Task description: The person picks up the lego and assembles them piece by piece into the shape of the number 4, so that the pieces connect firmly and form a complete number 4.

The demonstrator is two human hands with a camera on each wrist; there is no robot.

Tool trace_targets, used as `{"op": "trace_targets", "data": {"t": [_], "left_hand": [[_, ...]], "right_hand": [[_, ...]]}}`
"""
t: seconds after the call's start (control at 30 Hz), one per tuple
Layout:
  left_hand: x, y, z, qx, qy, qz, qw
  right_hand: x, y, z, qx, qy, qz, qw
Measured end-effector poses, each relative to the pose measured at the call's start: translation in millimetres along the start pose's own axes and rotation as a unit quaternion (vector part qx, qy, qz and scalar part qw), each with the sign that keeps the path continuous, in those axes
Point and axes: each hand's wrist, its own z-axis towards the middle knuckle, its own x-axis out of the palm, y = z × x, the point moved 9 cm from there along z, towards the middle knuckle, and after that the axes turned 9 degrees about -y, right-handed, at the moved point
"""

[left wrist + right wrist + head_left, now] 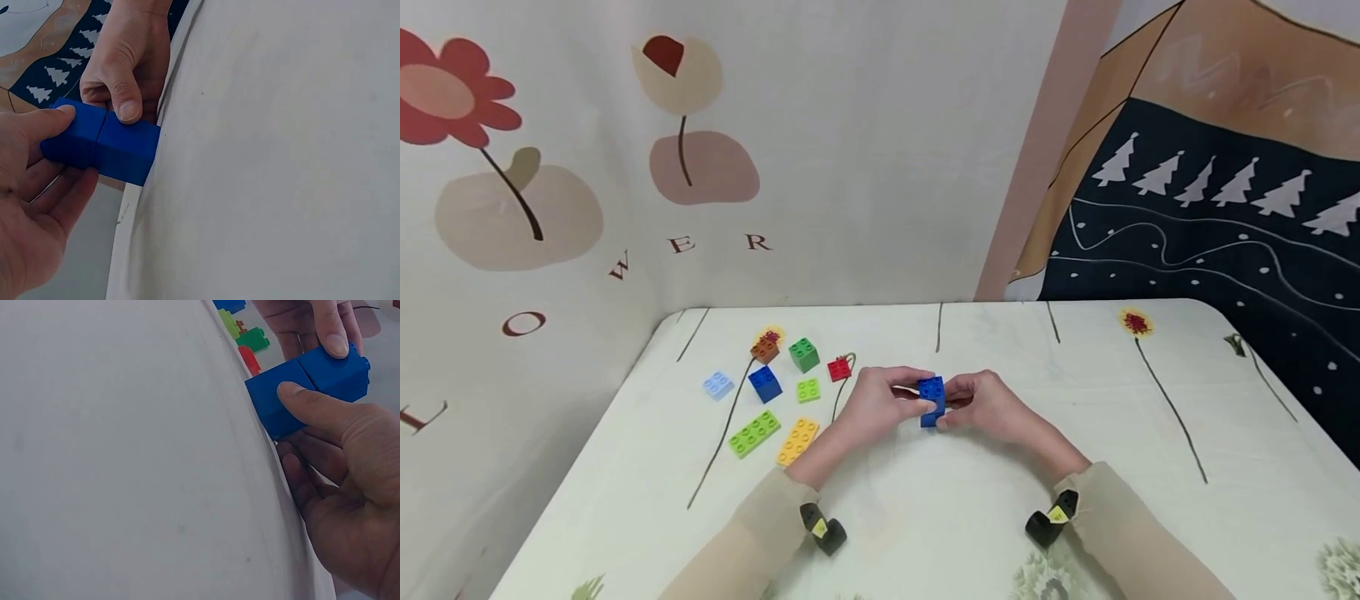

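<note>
Two blue toy bricks are stacked one on the other, with a thin seam between them. My left hand [880, 403] pinches the upper blue brick [74, 134] between thumb and fingers. On the other side, my right hand [988, 406] pinches the lower blue brick [278, 394], its thumb flat on the brick's face. Studs show on top of the stack in the head view. In the wrist views the bricks sit tight together. Fingers cover parts of both bricks.
Left of the hands lie loose bricks: brown [765, 349], green [804, 355], red [839, 369], dark blue [765, 384], light blue [718, 385], small lime [808, 390], long lime [755, 434] and yellow [798, 442], partly behind the left forearm. A white flowered cloth [1075, 375] covers the table.
</note>
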Motion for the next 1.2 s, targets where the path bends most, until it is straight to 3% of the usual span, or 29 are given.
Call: {"op": "trace_targets", "data": {"t": [0.2,0.4,0.83,1.2], "left_hand": [[2.9,-3.4,1.1,0.012,0.014,0.025,0.9995],[-5.1,-2.5,-2.1,0.011,0.015,0.056,0.9983],[0.2,-3.9,2.0,0.012,0.001,0.023,0.9997],[1.6,-1.8,0.3,-0.001,0.005,0.018,0.9998]], "right_hand": [[-0.4,-2.8,-1.4,-0.003,-0.004,0.007,1.0000],[11.3,-3.8,2.0,0.004,0.000,0.013,0.9999],[-3.1,4.2,0.9,-0.009,0.002,-0.024,0.9997],[-2.0,6.1,0.2,-0.010,0.014,-0.028,0.9995]]}}
